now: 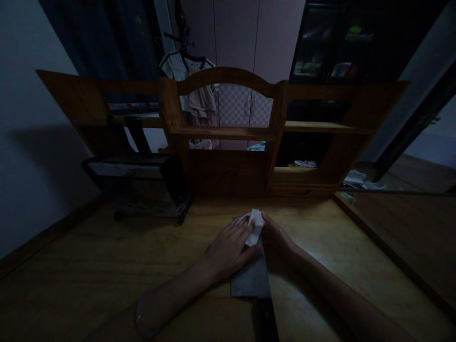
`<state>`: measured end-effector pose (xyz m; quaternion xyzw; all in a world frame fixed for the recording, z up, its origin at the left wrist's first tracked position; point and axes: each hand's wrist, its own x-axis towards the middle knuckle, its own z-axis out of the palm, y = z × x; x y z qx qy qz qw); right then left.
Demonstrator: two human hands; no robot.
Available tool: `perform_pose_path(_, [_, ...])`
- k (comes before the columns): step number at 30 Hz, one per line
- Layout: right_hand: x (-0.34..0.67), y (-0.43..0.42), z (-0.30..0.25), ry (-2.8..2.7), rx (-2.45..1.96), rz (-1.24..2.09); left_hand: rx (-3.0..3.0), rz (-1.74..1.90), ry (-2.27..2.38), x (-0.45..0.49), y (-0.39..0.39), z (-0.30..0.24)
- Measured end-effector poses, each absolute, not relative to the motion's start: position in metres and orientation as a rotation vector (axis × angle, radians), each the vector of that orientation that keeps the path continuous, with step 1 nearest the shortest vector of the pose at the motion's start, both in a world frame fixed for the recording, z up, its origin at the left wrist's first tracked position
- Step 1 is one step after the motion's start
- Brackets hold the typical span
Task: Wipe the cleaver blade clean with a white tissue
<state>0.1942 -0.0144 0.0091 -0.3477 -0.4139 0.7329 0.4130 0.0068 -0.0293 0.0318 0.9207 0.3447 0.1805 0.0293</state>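
Observation:
A broad kitchen cleaver (251, 278) lies on the wooden desktop, its black handle (265, 318) toward me. My left hand (231, 244) rests over the far part of the blade, with a folded white tissue (255, 228) held under and between its fingers against the metal. The left thumb points right across the blade. My right hand (278, 232) is at the blade's right far side, its fingertip on the tissue's upper right edge. The rest of the right fingers are mostly hidden, and the dim light blurs detail.
A knife rack (142, 180) with black-handled knives stands at the back left of the desktop (192, 266). Behind it rises a wooden shelf unit (228, 133). A raised wooden edge (388, 251) runs along the right. Clothes (194, 80) hang beyond the shelf.

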Motion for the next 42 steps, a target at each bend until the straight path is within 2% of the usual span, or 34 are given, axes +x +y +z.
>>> perform_pose_path(19, [0.198, -0.016, 0.019, -1.040, -0.942, 1.890, 2.767, 0.676, 1.628, 0.005, -0.021, 0.020])
perform_pose_path(23, [0.197, -0.016, 0.019, -1.033, -0.954, 1.872, 2.770, 0.729, 1.494, 0.005, -0.021, 0.025])
perform_pose_path(30, [0.198, -0.010, 0.006, -0.991, -0.942, 1.858, 2.854, 0.591, 1.090, 0.009, -0.029, 0.031])
perform_pose_path(42, [0.198, -0.013, 0.015, -1.046, -0.954, 1.863, 2.767, 0.676, 1.409, 0.006, -0.024, 0.023])
